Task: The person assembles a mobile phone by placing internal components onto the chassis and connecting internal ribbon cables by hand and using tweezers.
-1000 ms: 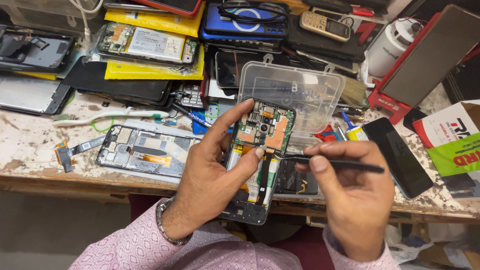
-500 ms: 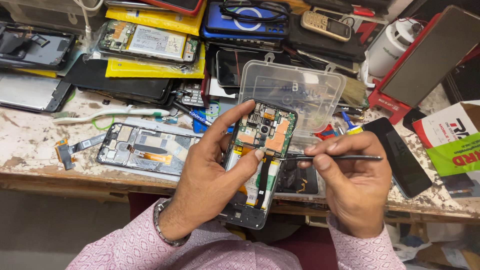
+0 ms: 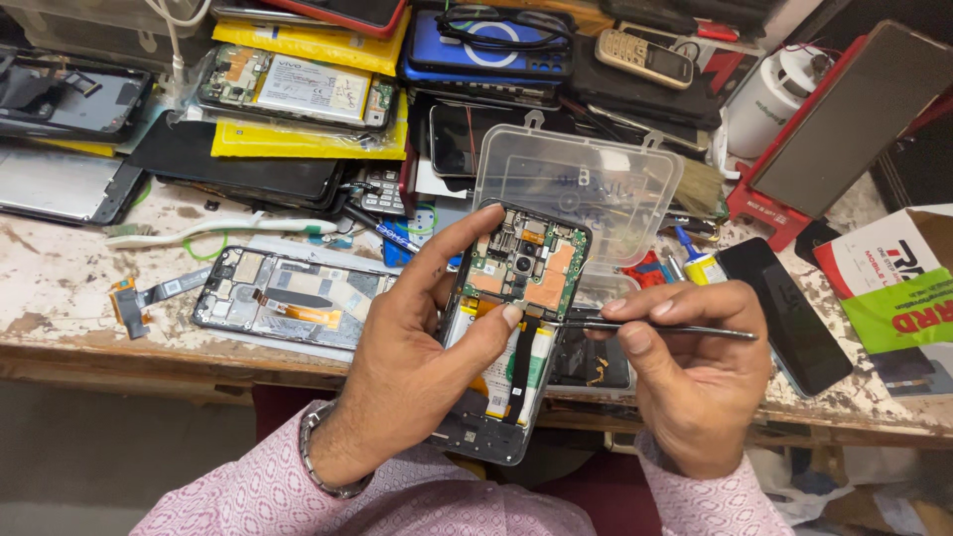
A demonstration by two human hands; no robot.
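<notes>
My left hand [image 3: 412,362] grips an opened phone [image 3: 514,288] with its back cover off, showing a green circuit board, copper shields and a battery. The thumb rests on the middle of the phone and the forefinger curls over its top edge. My right hand [image 3: 695,382] pinches a thin black tool [image 3: 663,329] like a pen. The tool's tip touches the phone's right side just below the circuit board. Both hands hover over the front edge of a worn white workbench [image 3: 60,288].
A clear plastic box [image 3: 596,184] lies just behind the phone. A stripped phone frame [image 3: 288,303] lies to the left, a dark phone [image 3: 784,313] to the right. Stacked phones, yellow packets and a white toothbrush [image 3: 218,230] crowd the back. A cardboard box [image 3: 903,288] sits far right.
My right hand has brought the tool leftwards, so its tip now touches the phone's side. The left hand holds the phone much as before.
</notes>
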